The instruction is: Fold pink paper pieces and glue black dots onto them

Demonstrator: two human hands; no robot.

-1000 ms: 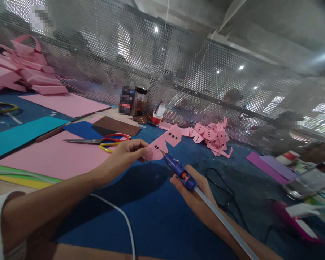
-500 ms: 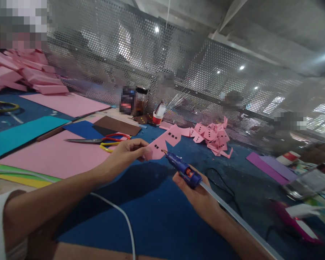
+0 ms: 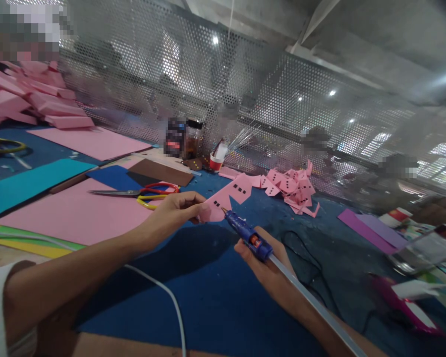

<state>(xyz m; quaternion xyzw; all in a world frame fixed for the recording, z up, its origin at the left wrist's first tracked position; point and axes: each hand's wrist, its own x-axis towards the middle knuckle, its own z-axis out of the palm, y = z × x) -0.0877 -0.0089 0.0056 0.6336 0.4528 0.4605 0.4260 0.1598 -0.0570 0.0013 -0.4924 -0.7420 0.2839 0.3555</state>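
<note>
My left hand (image 3: 182, 207) pinches the near end of a pink paper cutout (image 3: 226, 195), which has a notched edge and small black squares on it. The cutout is held up above the blue table. My right hand (image 3: 265, 253) is wrapped round a blue hot glue gun (image 3: 247, 233), and a long clear glue stick (image 3: 312, 302) sticks out of its rear. The gun's nozzle is at the lower edge of the cutout by the notch; whether it touches the paper I cannot tell. Scissors (image 3: 144, 192) with red and yellow handles lie just left of my left hand.
Pink cutouts (image 3: 290, 186) are heaped behind the gun. Pink sheets (image 3: 78, 210) and a teal sheet (image 3: 33, 183) lie at left. A red and white cup (image 3: 216, 161) stands at the back. A white cable (image 3: 171, 292) and a black cord (image 3: 312, 263) cross the table.
The glue gun and my right hand have shifted slightly left, with the nozzle still at the cutout. The cutout's far end has moved a little to the right.
</note>
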